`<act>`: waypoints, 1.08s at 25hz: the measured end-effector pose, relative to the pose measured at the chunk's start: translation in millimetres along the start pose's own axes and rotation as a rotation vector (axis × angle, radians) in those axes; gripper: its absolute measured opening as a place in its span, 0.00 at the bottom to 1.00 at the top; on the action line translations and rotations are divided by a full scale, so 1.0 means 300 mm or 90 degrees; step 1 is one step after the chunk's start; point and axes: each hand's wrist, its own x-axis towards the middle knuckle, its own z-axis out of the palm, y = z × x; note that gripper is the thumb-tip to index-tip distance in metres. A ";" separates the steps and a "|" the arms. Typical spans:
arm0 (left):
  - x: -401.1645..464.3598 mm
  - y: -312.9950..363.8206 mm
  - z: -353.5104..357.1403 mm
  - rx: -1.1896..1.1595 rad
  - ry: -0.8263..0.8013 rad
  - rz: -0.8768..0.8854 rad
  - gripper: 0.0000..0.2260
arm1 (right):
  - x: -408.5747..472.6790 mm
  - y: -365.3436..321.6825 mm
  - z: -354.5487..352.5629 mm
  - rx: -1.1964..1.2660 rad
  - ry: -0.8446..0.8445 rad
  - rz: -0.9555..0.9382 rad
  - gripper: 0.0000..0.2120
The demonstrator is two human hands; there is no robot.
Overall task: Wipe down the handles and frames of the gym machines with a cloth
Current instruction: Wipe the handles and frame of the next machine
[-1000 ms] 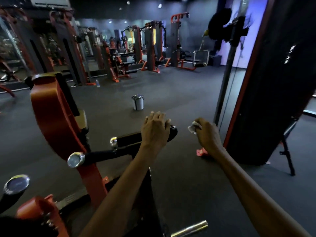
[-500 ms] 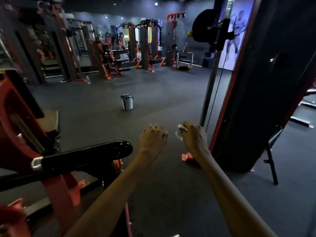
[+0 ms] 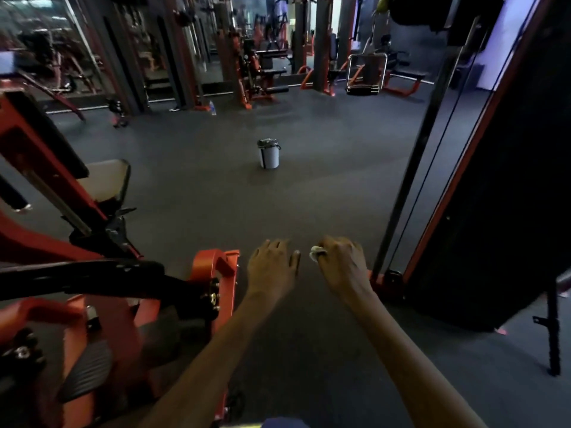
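A small white cloth (image 3: pixel 316 252) is bunched in my right hand (image 3: pixel 341 263), which grips it over the dark floor at centre right. Just left of it my left hand (image 3: pixel 272 267) hangs in the air with loosely curled fingers and holds nothing. An orange and black gym machine (image 3: pixel 213 273) fills the lower left, its black padded bar (image 3: pixel 92 274) pointing toward my left hand without touching it. A tall black weight-stack tower with an orange edge (image 3: pixel 482 193) stands at the right, close beside my right hand.
A small grey bin (image 3: pixel 268 153) stands on the rubber floor (image 3: pixel 309 196) ahead. Several orange and black machines (image 3: pixel 256 72) line the back wall. A black cable and pole (image 3: pixel 411 186) run down in front of the tower. A thin black leg (image 3: pixel 554 335) stands at lower right.
My left hand has come off the black padded bar and now hangs free. The view has swung right, so the machine sits further left. The cloth stays in my right hand.
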 end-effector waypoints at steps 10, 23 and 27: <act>0.523 -0.112 0.132 -0.008 -0.004 -0.171 0.19 | 0.546 0.243 0.270 0.052 -0.085 -0.043 0.05; 1.098 -0.478 0.084 0.011 0.106 -0.479 0.18 | 1.339 0.035 0.777 0.185 -0.225 -0.325 0.03; 1.152 -0.637 0.063 0.044 0.182 -0.590 0.17 | 1.495 -0.139 0.945 0.266 -0.254 -0.443 0.04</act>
